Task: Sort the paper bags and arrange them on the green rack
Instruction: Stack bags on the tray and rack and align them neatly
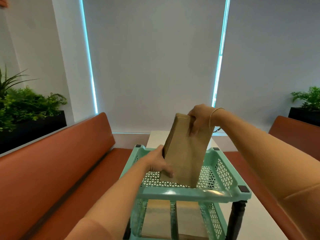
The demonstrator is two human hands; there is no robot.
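Note:
A stack of flat brown paper bags (186,153) stands tilted on its lower edge in the top tray of the green rack (187,194). My right hand (199,118) grips the stack's upper end, fingers curled over the front. Lower down, my left hand (158,161) holds the stack's left side, thumb on the front face. On the rack's lower shelf lie two more piles of brown bags (158,217), side by side, the right pile (189,218) next to the left one.
The rack stands on a white table (259,220). Brown leather benches run along the left (60,161) and right (294,129). Black planters with green plants (26,104) sit behind both benches. Grey window blinds fill the background.

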